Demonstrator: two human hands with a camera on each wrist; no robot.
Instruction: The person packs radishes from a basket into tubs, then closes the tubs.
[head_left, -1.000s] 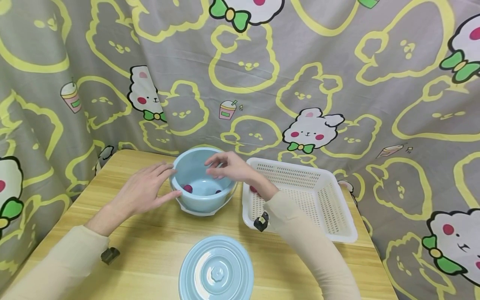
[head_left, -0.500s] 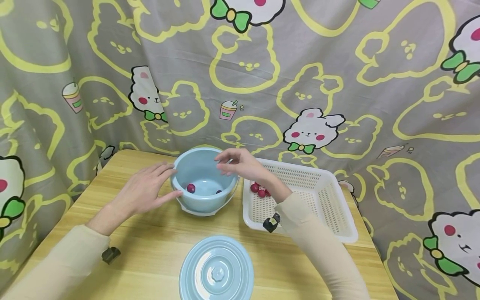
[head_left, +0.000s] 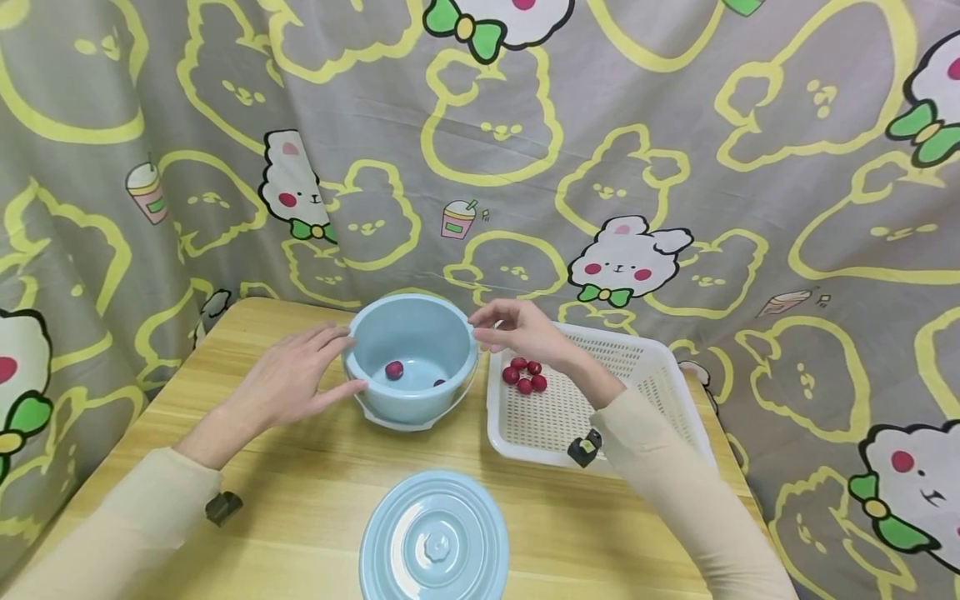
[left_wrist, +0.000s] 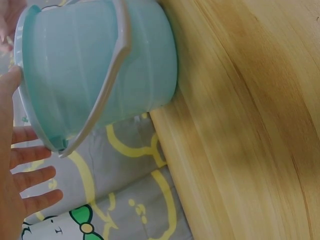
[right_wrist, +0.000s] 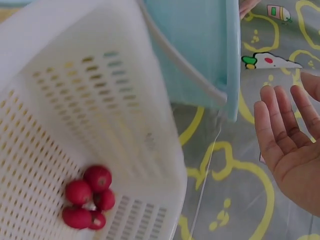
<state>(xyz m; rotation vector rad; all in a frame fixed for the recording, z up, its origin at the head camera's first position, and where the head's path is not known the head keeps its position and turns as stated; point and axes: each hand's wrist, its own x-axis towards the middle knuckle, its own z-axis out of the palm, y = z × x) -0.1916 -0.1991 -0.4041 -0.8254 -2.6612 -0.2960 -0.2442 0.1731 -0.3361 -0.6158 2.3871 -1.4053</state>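
A light blue bucket (head_left: pixel 412 407) with a pale handle stands on the table. Inside it lies a dark red round piece (head_left: pixel 394 370), and part of a second shows behind the front rim. My left hand (head_left: pixel 288 379) is at the bucket's left rim, fingers spread and thumb tip right at the rim in the left wrist view. Beyond the right rim, over the near corner of a white perforated basket (head_left: pixel 536 456), hovers my right hand (head_left: pixel 527 333), palm bare and fingers loosely bent. Several small radish-like red pieces (right_wrist: pixel 97 177) sit clustered in the basket.
A round light blue lid (head_left: pixel 435 546) with a central knob lies on the wooden table (head_left: pixel 300 500) in front of the bucket. Behind the table hangs a grey patterned curtain (head_left: pixel 495 125).
My right hand has moved right, from over the bucket to over the basket's left side, uncovering the red pieces there. The red piece in the bucket has rolled slightly right. My left hand stays put.
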